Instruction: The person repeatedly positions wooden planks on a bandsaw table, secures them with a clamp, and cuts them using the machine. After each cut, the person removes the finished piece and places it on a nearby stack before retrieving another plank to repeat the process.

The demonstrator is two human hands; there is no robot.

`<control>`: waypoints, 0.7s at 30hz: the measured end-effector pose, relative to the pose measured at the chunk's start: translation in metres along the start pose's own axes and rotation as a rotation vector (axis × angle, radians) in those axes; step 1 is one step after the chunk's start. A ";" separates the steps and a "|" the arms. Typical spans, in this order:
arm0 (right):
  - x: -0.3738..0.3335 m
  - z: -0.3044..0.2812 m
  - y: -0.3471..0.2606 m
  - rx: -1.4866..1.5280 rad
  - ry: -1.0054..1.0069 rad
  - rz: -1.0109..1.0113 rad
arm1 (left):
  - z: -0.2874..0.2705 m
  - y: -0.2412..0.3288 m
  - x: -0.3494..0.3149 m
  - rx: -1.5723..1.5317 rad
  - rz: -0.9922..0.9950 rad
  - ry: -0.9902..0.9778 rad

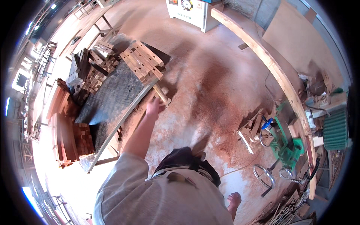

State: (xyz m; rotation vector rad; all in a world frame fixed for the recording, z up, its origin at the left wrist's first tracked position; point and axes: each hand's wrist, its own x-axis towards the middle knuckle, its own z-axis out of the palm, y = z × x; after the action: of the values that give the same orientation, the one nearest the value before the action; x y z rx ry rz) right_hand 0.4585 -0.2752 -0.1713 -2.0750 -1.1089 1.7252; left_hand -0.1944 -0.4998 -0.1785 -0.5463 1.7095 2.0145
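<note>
My left hand (153, 107) reaches forward beside the near edge of a low dark-topped table (108, 95). Its fingers are somewhat blurred but look apart, with nothing visible in them. Close to that hand is a wooden leg or post (160, 93) at the table's corner. Drilled wooden pieces (141, 60) lie side by side on the far end of the tabletop. My right hand (234, 200) hangs low by my side over the floor, touching nothing that I can see. Its fingers are mostly turned away from view.
Stacks of reddish timber (69, 138) and short wooden blocks (99, 75) crowd the table's left part. On the right stands a green machine (287, 150) with handwheels, beside a long pale beam (277, 63). A white machine cabinet (187, 15) is ahead. Sawdust covers the floor (210, 93).
</note>
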 end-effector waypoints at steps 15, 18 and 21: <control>-0.007 0.058 -0.053 -0.035 -0.337 -0.068 | -0.041 0.155 0.165 0.684 0.097 0.512; -0.019 0.099 -0.078 -0.107 -0.246 -0.077 | -0.054 0.162 0.177 0.762 0.132 0.425; -0.034 0.134 -0.112 -0.190 -0.191 -0.080 | -0.059 0.176 0.180 0.768 0.058 0.243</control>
State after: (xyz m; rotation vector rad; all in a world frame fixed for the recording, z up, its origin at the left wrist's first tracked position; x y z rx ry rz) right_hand 0.2906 -0.2593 -0.1165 -1.9699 -1.4435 1.8760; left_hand -0.4417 -0.5689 -0.1452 -0.4746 2.4610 1.1904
